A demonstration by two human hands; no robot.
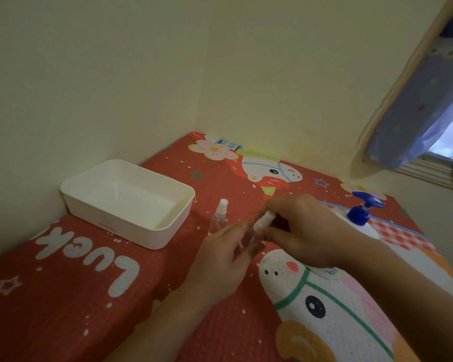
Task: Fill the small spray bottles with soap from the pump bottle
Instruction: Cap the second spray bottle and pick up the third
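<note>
My left hand grips the clear body of a small spray bottle, held tilted above the red cloth. The fingers of my right hand pinch that bottle's white spray cap. A second small spray bottle with a white cap stands upright just left of my hands, beside the tray. The pump bottle, with a blue pump head, stands to the right behind my right wrist; its white body is mostly hidden.
A white rectangular tray sits at the back left against the wall. The table carries a red cartoon-print cloth and fits into a wall corner. A blue curtain hangs at the upper right.
</note>
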